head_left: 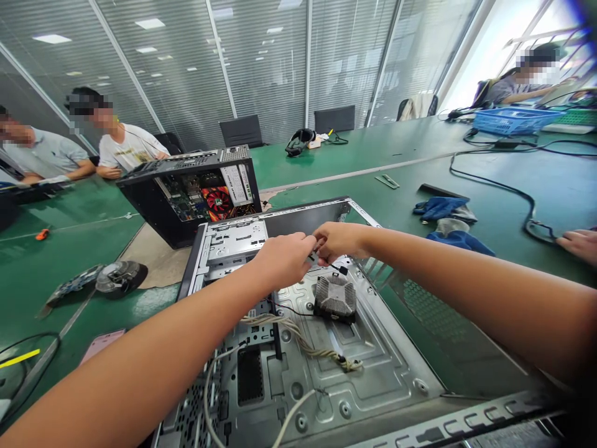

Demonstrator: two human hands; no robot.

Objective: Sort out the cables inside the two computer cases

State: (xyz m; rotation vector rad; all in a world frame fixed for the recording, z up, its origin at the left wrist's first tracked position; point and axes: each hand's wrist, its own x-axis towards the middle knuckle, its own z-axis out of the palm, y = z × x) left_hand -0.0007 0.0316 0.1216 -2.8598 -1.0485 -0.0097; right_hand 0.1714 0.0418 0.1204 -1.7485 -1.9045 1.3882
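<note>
My left hand [288,258] and my right hand [341,241] meet above an open metal computer case [373,354]. Their fingers are closed around a small greyish piece that they mostly hide. A short dark cable with a black plug [343,270] comes out from under my right hand's fingers. Just below lies a finned heatsink [336,295] on the case floor, with a thin wire running left from it. Twisted beige cables [303,339] cross the case nearer to me, and a grey cable [293,417] loops at the front.
Behind stands a second computer tower [186,193] with a red fan. Blue gloves [443,214] and a black cable [508,180] lie on the green table to the right, by another person's hand [578,244]. A blue basket [515,120] sits farther back. More people sit around.
</note>
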